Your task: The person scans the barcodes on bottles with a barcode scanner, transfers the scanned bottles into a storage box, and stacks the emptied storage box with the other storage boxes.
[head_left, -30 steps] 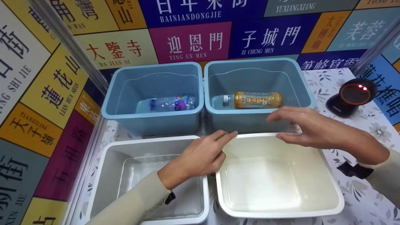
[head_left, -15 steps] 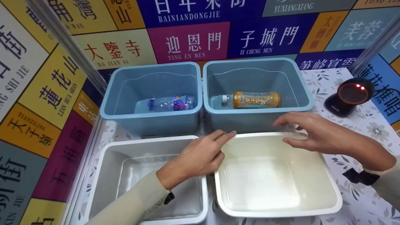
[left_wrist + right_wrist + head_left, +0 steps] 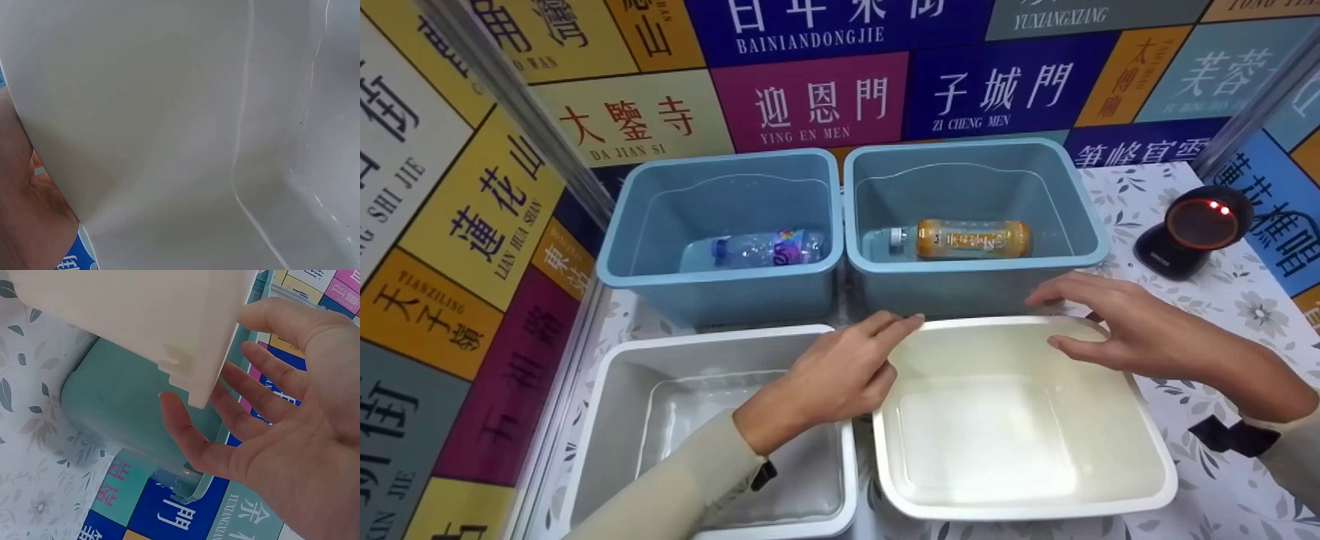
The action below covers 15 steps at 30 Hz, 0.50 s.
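Observation:
My left hand (image 3: 836, 371) reaches over the neighbouring sides of two pale bins. Its foremost finger lies at the far left corner of the cream bin (image 3: 1012, 510). The white bin (image 3: 851, 480) stands below its wrist, and its inner wall (image 3: 146, 112) fills most of the left wrist view. Whether the left fingers bear on a rim is hard to see. Near the cream bin's far right corner hovers my right hand (image 3: 1132, 326), fingers spread and loosely bent, holding nothing. In the right wrist view its thumb (image 3: 275, 318) is close to the cream rim.
Two blue bins stand behind: the left one (image 3: 720, 281) has a clear bottle with a purple label (image 3: 776, 249), the right one (image 3: 975, 266) an orange-labelled bottle (image 3: 971, 238). A black scanner (image 3: 1192, 232) with red lights sits at right on the leaf-patterned table (image 3: 1260, 322).
My right hand has drifted a little to the right and nearer, away from the right blue bin's front. The left hand keeps its place. The whole view has shifted slightly.

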{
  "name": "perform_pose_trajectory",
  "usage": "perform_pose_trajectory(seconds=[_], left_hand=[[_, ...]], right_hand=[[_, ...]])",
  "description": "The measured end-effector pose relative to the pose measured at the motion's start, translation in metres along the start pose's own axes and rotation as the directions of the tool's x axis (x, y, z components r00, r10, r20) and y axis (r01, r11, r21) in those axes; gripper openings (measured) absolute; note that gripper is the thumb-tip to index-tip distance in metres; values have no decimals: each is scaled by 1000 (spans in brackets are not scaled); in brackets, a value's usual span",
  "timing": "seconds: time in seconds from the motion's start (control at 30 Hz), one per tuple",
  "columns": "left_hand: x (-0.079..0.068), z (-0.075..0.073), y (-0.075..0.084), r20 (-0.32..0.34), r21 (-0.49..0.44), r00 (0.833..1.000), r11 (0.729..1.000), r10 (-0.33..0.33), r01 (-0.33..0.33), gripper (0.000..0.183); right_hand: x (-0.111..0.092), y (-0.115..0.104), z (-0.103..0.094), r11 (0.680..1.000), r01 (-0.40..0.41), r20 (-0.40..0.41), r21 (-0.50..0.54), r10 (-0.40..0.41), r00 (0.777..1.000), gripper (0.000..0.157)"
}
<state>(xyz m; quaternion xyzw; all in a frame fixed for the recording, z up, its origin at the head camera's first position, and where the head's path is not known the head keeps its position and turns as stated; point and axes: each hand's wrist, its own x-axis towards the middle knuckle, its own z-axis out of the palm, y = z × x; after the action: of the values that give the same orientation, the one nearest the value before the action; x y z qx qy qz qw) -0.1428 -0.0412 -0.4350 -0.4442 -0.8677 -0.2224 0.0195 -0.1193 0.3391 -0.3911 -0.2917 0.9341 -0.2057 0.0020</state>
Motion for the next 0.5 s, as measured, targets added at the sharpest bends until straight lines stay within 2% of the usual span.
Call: perform_pose_trajectory(seconds=[0.5], left_hand=[[0,1,0,15,-2,1000,1000,-8,8,62]], right_hand=[[-7,2,5,994,-76,14,84,75,997,52]])
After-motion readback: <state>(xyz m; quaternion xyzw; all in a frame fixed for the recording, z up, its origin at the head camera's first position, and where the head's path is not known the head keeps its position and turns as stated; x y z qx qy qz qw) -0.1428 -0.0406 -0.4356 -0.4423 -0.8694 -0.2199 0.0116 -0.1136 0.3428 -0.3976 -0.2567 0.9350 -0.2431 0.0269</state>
